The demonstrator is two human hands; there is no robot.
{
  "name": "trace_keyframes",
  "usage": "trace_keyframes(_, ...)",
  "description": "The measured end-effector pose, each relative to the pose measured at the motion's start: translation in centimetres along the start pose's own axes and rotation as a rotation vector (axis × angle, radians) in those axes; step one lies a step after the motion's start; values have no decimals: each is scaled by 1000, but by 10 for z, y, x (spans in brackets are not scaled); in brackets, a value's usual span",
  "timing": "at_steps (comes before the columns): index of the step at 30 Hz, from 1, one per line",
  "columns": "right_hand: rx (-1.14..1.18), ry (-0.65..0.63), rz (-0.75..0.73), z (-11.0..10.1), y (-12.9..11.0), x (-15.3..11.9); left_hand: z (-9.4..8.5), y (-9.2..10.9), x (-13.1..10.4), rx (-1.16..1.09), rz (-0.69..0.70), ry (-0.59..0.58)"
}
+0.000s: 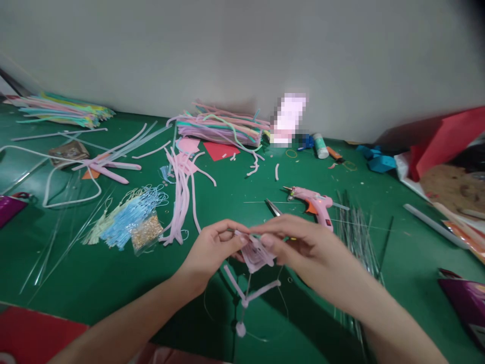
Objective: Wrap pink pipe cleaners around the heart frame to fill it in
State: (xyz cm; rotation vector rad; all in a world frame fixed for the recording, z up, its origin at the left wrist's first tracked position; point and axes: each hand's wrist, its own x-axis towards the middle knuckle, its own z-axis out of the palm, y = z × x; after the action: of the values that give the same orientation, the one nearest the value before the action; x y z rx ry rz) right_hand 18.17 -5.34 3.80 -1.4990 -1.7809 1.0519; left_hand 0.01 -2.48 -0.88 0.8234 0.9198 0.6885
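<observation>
Green table (235,194), grey wall (151,60) behind, left hand (212,247) and right hand (306,245) both pinching pink craft piece (255,255) above near side, scissors (272,206) and glue gun (316,202) just beyond, pipe cleaners (222,132) by wall.

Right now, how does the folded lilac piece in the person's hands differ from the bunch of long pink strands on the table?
The folded lilac piece is compact and layered, while the bunch of long pink strands is stretched out and much longer. The piece is held between the left hand and right hand; the bunch lies on the green table. Both are pale in colour.
</observation>
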Motion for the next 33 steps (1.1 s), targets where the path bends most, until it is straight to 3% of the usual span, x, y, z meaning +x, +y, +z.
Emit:
trace_keyframes(3,-50,72,5,-8,9,5,-1,2,-1,-65,-24,-53)
trace_keyframes(6,1,-92,-67,-4,19,10,0,4,-3,-99,-43,-88)
trace_keyframes(8,23,-131,-87,1,21,11,0,4,-3,-93,-52,-94)
trace_keyframes(16,-268,-66,-318,7,24,15,2,6,-6,-116,-79,-160)
trace_keyframes(23,-467,-13,-380,24,41,21,4,7,-7,-148,-60,-188)
trace_keyframes(28,-406,34,-301,18,39,20,2,5,-7,-108,-38,-177)
trace_keyframes(33,-82,235,12,-5,23,3,2,5,-5,-4,11,-42)
